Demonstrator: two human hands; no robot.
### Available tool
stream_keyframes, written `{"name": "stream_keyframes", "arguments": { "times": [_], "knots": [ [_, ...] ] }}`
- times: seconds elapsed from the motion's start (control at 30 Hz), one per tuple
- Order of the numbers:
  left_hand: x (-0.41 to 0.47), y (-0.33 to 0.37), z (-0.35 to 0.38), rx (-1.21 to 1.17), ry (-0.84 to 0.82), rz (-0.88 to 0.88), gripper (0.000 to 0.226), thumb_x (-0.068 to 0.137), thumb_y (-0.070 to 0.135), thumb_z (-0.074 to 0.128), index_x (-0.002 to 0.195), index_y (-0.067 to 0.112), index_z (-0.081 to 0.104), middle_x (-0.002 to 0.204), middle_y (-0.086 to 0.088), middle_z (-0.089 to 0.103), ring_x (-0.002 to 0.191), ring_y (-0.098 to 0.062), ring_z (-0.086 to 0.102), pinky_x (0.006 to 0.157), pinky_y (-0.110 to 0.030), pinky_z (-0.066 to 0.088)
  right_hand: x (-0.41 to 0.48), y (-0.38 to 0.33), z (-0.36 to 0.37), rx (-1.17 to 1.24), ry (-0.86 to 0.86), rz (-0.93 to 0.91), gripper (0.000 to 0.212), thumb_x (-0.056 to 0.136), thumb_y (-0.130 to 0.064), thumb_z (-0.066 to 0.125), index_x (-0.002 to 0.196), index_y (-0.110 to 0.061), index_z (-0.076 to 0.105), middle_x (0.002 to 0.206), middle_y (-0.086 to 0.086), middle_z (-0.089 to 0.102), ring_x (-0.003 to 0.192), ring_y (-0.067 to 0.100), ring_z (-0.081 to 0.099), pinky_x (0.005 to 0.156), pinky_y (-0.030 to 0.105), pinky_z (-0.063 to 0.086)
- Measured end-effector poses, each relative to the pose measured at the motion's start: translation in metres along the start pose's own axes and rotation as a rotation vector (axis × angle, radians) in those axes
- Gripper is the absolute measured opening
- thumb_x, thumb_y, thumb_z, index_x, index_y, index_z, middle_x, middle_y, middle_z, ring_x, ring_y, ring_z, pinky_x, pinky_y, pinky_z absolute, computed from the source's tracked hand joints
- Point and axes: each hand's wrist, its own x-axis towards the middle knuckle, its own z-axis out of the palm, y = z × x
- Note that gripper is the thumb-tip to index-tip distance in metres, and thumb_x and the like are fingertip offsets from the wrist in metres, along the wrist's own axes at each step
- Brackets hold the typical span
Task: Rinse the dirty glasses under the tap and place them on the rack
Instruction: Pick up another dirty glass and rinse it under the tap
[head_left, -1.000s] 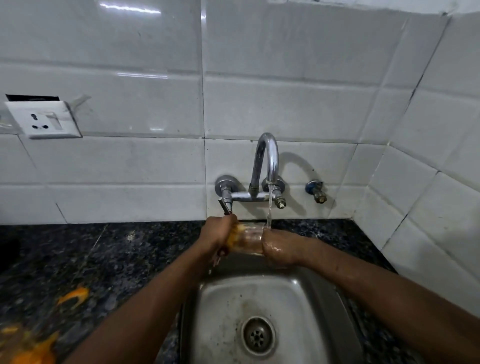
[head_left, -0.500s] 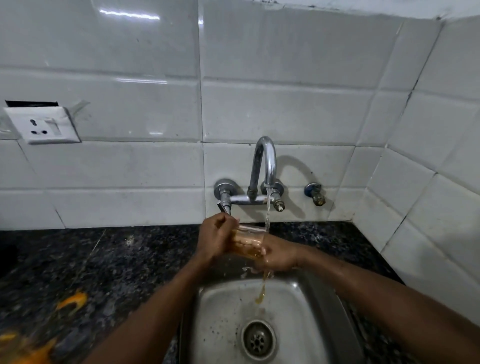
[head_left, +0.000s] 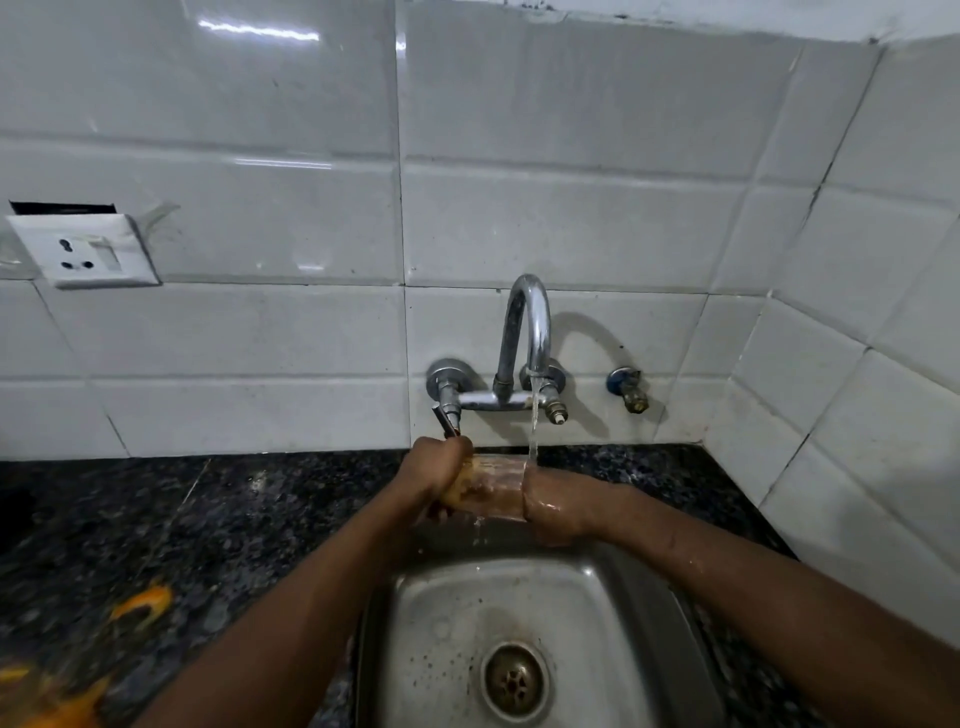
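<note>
A clear glass (head_left: 493, 486) with orange residue lies sideways over the back edge of the steel sink (head_left: 597, 613), under the chrome tap (head_left: 527, 338). My left hand (head_left: 434, 475) grips its left end, fingers curled round it. The right end of the glass disappears into my right hand (head_left: 558, 506), which is wet. A thin stream of water (head_left: 533, 426) falls from the spout onto the glass where it meets my right hand. No rack is in view.
Dark speckled granite counter (head_left: 208, 519) surrounds the sink, with orange smears (head_left: 140, 608) at the lower left. A wall socket (head_left: 83, 249) sits on the white tiles at left. A small valve (head_left: 628, 387) sticks out to the right of the tap. The drain (head_left: 514, 680) is open.
The glass has gone from tilted and spilling orange liquid into the sink back to lying level under the stream. Both hands shifted slightly; the orange trickle has stopped.
</note>
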Motion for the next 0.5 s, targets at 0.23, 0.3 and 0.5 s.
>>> {"name": "stream_keyframes", "arguments": {
  "times": [0.23,0.3,0.5],
  "knots": [
    [-0.005,-0.012,0.005,-0.157,0.118,0.417,0.026,0.095,0.017,0.058,0.072,0.009,0.068,0.064,0.001,0.064,0.064,-0.022,0.060,0.050,-0.029,0.046,-0.004,-0.012,-0.002,0.332,0.035,0.032,0.045,0.093,-0.006,0.053,0.135,-0.023,0.050,0.124,-0.014,0.056,0.118,-0.005,0.053,0.104,0.022,0.045],
    [0.001,-0.007,0.003,-0.088,0.115,0.266,0.031,0.092,0.022,0.057,0.064,0.009,0.064,0.055,-0.002,0.063,0.052,-0.022,0.058,0.046,-0.024,0.041,-0.004,-0.013,-0.004,0.224,0.049,-0.011,0.035,0.098,-0.018,0.047,0.133,-0.017,0.052,0.126,-0.003,0.060,0.117,0.009,0.057,0.103,0.029,0.046],
    [-0.004,-0.006,0.004,-0.180,0.167,0.425,0.028,0.096,0.020,0.058,0.077,0.002,0.069,0.066,-0.006,0.065,0.057,-0.014,0.060,0.051,-0.022,0.047,-0.005,-0.020,-0.013,0.279,0.148,-0.092,0.039,0.095,-0.022,0.058,0.123,-0.048,0.051,0.118,-0.020,0.060,0.113,-0.005,0.057,0.103,0.039,0.047]
  ]
}}
